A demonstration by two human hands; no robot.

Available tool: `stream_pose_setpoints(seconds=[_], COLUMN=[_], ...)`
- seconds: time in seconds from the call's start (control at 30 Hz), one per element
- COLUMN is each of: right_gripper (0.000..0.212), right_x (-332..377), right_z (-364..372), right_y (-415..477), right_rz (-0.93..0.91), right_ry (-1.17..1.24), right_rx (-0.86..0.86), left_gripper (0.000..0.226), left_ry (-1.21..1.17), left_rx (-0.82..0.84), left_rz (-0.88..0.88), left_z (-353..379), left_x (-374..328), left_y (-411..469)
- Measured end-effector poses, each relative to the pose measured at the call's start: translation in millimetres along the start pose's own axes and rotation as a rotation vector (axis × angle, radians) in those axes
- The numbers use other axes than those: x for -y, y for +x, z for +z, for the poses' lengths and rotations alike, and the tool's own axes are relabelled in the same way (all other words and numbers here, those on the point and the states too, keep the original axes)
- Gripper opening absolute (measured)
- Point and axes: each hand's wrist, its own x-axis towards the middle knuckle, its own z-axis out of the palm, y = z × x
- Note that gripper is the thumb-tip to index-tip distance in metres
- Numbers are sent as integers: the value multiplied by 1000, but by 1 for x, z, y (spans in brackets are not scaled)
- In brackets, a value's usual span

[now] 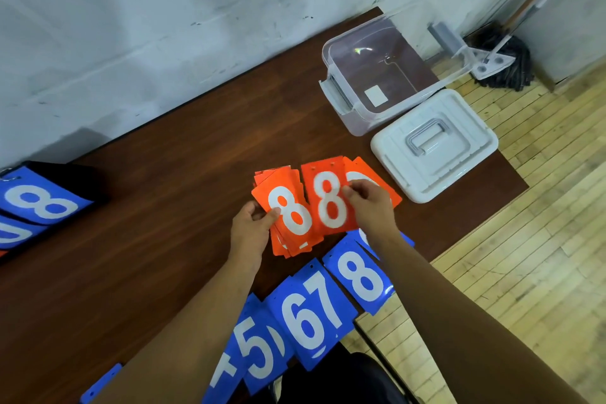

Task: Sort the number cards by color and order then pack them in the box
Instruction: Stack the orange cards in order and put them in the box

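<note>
Currently the left hand [251, 226] grips the orange stack [290, 223] by its left edge, thumb on the top 8. The right hand [369, 203] pinches the loose orange cards [328, 200] just beside it, over mid-table. The cards look thin, stiff, light and likely slick, so best squared and held by the edges before going to the clear box [341, 52].

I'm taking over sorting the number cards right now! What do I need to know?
Left hand grips a stack of orange number cards, an 8 on top.
Right hand pinches more of them fanned alongside, another 8 showing.
Blue number cards lie in a row along the brown table's near edge; 5, 6, 7, 8 readable.
Clear plastic box stands open, no cards inside; white lid lies beside it.
Done: colours look separated.
Left: finish ordering orange, pack both colours, close the box.
</note>
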Motion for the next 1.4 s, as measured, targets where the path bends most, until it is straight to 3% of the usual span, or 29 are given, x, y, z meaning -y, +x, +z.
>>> stream_pose_setpoints(seconds=[0.17, 0.37, 0.57, 0.67, 0.77, 0.87, 1.0, 1.13, 1.3, 1.4], right_gripper=[21, 47, 70, 71, 48, 26, 18, 14, 51, 54], right_x=[-4, -23, -33, -24, -20, -9, 27, 49, 25, 24], right_z=[39, 8, 3, 7, 8, 8, 15, 34, 73, 86], right_y=[-6, 29, 64, 72, 77, 77, 59, 26, 7, -1], right_rz=[15, -154, -110, -42, -222, -402, -467, -122, 15, 106], right_ry=[-286, -599, -961, -979, -1030, -937, -547, -119, -241, -142], right_rx=[147, -188, -183, -185, -235, -245, -170, 149, 195, 322], left_gripper=[29, 35, 36, 36, 39, 42, 35, 32, 31, 28], left_ry=[-44, -27, -32, -34, -43, -53, -88, -198, -376, -354], left_rx=[128, 50, 16, 8, 1, -25, -69, 5, 105, 138], left_rz=[28, 18, -7, 0, 5, 6, -11, 18, 3, 7], left_z=[10, 3, -5, -10, -14, -17, -20, -27, -30, -35], left_x=[-3, -4, 2, 4, 5, 4, 0, -5, -12, -10], left_y=[-2, 2, 5, 5, 5, 8, 13, 14, 13, 12])
